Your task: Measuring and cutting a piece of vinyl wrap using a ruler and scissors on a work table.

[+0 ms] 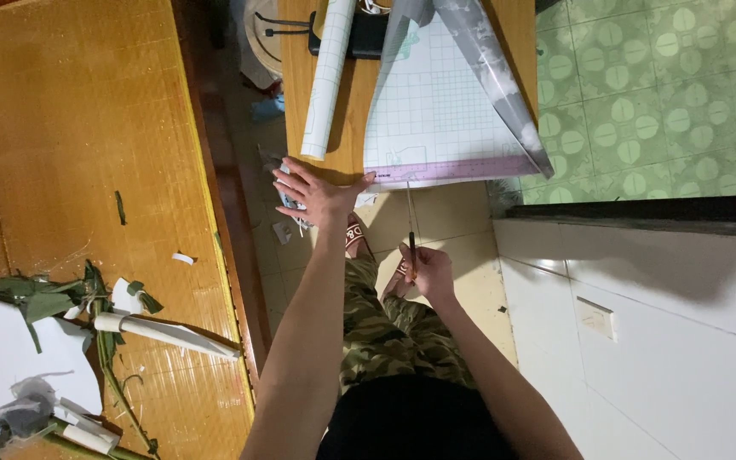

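Note:
My left hand [317, 194] lies flat with fingers spread on the near edge of a narrow wooden table [347, 128], beside the corner of a large sheet [436, 111]. The sheet shows a white gridded backing with a pink strip along its near edge, and its grey marbled face curls over at the right. My right hand [426, 271] grips the handles of thin scissors [410, 213]. Their blades point at the sheet's near edge and the tips reach the pink strip.
A rolled gridded sheet [328, 77] lies on the table left of the open one. A wide yellow wooden surface [87, 128] at left holds green leaves [31, 298], white paper [10, 349] and small paper rolls [163, 332]. Green patterned floor and a white cabinet [641, 341] are at right.

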